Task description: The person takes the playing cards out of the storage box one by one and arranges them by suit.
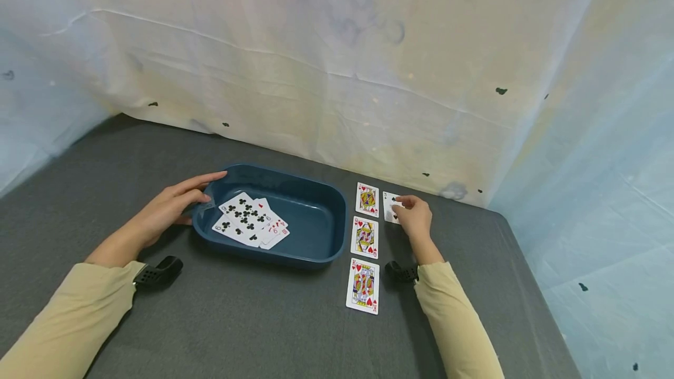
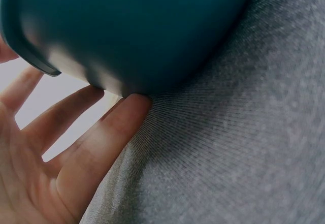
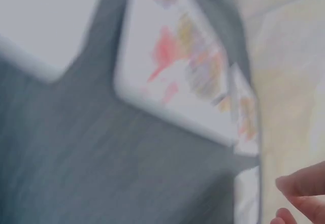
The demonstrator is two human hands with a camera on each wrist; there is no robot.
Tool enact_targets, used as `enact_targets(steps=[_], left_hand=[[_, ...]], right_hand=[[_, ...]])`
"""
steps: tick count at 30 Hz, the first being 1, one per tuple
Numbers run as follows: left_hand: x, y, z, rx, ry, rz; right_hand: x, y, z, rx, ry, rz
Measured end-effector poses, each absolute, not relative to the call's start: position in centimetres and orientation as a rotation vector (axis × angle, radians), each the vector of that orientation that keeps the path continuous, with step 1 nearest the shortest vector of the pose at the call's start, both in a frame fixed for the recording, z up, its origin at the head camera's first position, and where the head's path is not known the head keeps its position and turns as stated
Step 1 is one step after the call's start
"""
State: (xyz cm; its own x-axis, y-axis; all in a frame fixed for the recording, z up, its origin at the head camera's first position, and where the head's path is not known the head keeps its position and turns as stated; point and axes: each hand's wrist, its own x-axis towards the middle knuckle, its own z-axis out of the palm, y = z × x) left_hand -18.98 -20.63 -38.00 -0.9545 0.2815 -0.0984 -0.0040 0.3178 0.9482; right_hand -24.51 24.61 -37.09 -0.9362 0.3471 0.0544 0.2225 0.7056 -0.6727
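Note:
My left hand [image 1: 160, 213] rests against the left end of a dark blue plastic tub [image 1: 321, 255]; in the left wrist view its extended fingers [image 2: 109, 142] touch the outer wall. Inside the tub lies a loose pile of playing cards [image 1: 247, 219], clubs on top and red ones below. At the right, my right hand [image 1: 415, 216] is over a spade card [image 1: 388, 206], with thumb and forefinger overlapping its right side. In the right wrist view the fingertips [image 3: 292, 183] appear beside that card, which lies flat, and nothing shows between them.
Left of the right hand, a column of heart cards lies face up: a jack [image 1: 367, 199], a queen [image 1: 365, 237] and a king [image 1: 363, 285]. They lie on a dark grey table [image 1: 253, 320]. A pale curtain [image 1: 316, 75] hangs behind and along the right side.

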Motion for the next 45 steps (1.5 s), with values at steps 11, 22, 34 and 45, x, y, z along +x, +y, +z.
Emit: enact_targets(steps=[11,22,34,45], left_hand=[[-18.9,-20.8,-37.9,0.248,2.347,1.68],[-18.9,-20.8,-38.2,0.26,2.357,1.683],[-19.0,-20.6,-38.1,0.251,2.364,1.667],[-19.0,-20.5,-38.1,0.248,2.367,1.653]], right_hand=[[-23.9,19.7,-32.7,-0.287,-2.487,1.51],[-22.2,13.3,-31.3,-0.015,-2.38,1.76],[-21.1,8.1,-32.2,0.13,-2.488,1.84],[-20.4,4.9,-33.7,0.24,-2.939,1.569]])
